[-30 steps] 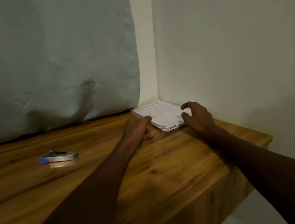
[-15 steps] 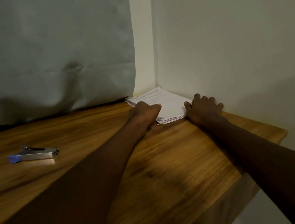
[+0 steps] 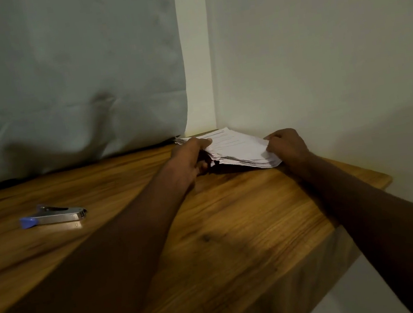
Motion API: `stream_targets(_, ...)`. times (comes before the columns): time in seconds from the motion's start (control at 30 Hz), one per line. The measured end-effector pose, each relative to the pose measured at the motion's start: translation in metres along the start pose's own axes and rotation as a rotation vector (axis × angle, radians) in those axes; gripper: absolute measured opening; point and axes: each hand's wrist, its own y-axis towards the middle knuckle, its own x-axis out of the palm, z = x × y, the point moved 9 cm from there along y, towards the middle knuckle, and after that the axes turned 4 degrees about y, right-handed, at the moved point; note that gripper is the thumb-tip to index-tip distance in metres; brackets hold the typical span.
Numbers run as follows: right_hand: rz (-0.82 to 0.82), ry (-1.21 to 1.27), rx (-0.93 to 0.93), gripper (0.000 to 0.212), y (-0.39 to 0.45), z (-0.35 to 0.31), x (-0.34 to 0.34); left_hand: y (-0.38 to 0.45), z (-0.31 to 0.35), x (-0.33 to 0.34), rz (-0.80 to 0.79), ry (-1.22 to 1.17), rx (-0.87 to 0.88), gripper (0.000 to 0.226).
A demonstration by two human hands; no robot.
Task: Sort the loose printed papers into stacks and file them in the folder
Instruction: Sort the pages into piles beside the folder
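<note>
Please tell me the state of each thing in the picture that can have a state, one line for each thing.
paper stack: near edge lifted off the desk, gripped at both sides
left hand: grips the stack's left side
right hand: grips the stack's right side
stapler: lying on the desk, untouched
curtain: hanging, hem at the desk

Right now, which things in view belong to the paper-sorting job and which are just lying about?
Job:
- papers, a stack in the table's corner
- left hand, gripping the stack's left edge
- right hand, holding its right edge

Lying about:
- stapler, on the table, apart from the papers
- curtain, behind

No folder shows.
</note>
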Motion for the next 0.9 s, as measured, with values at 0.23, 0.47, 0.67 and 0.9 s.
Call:
stream_targets(0.23, 0.054, 0.154, 0.031, 0.028, 0.000, -0.001, -0.009, -0.018, 0.004, 0.010, 0.031, 0.121, 0.131, 0.036)
stream_targets(0.47, 0.042, 0.378, 0.034, 0.045, 0.000, -0.002, -0.015, -0.033, 0.021, 0.012, -0.049, 0.111, 0.436, 0.046)
stream_targets(0.67, -0.187, 0.475, 0.028, 0.056, -0.031, -0.021, 0.008, -0.072, 0.037, -0.053, 0.024, 0.027, 0.503, 0.046)
stream_targets(0.9, -0.521, 0.609, 0.007, 0.046, -0.100, -0.096, 0.067, -0.119, 0.038, -0.168, 0.034, -0.014, 0.456, 0.044)
